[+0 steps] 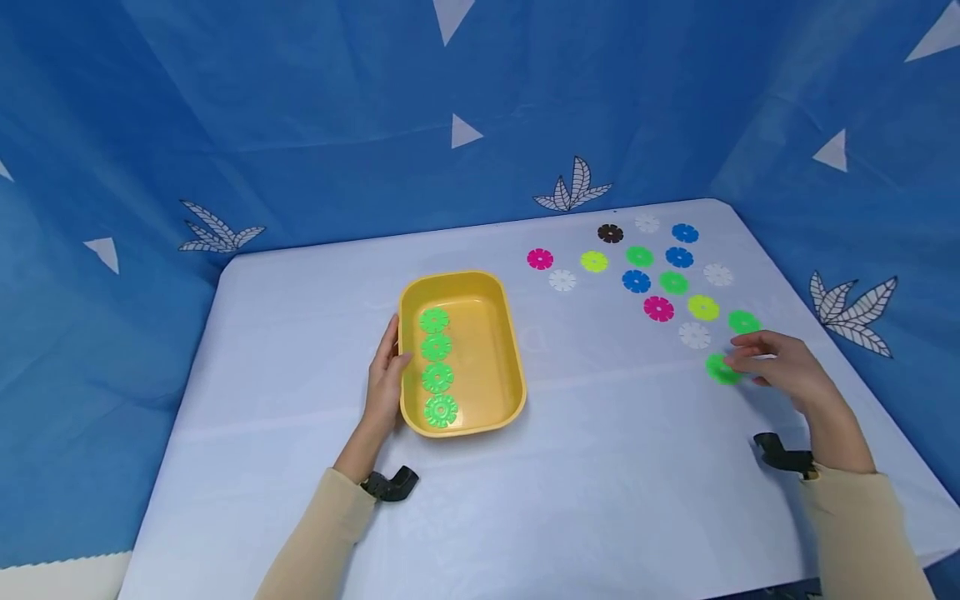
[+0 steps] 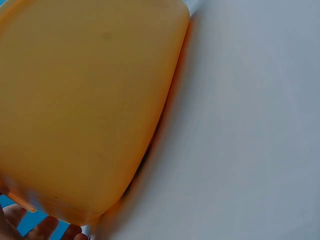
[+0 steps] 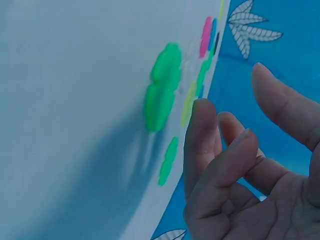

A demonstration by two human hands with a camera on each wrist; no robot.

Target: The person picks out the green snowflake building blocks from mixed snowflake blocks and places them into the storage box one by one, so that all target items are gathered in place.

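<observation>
A yellow plastic tray [image 1: 487, 367] stands on the white table, with several green notched discs [image 1: 437, 377] in a column along its left side. My left hand [image 1: 385, 383] grips the tray's left wall, thumb over the rim and fingers outside. In the left wrist view, the tray's outer wall [image 2: 85, 110] fills the left half and only fingertips show at the bottom. Over at the right, my right hand [image 1: 783, 367] hovers beside a green disc [image 1: 722, 369], fingers loosely bent and holding nothing. The right wrist view shows that disc [image 3: 163, 87] apart from the fingers.
Loose discs lie at the table's back right: pink [image 1: 658, 309], blue [image 1: 636, 282], yellow [image 1: 703, 307], white [image 1: 694, 336], dark brown [image 1: 610, 233] and more green [image 1: 744, 322]. A blue patterned cloth [image 1: 337, 125] rises behind the white tabletop [image 1: 600, 483].
</observation>
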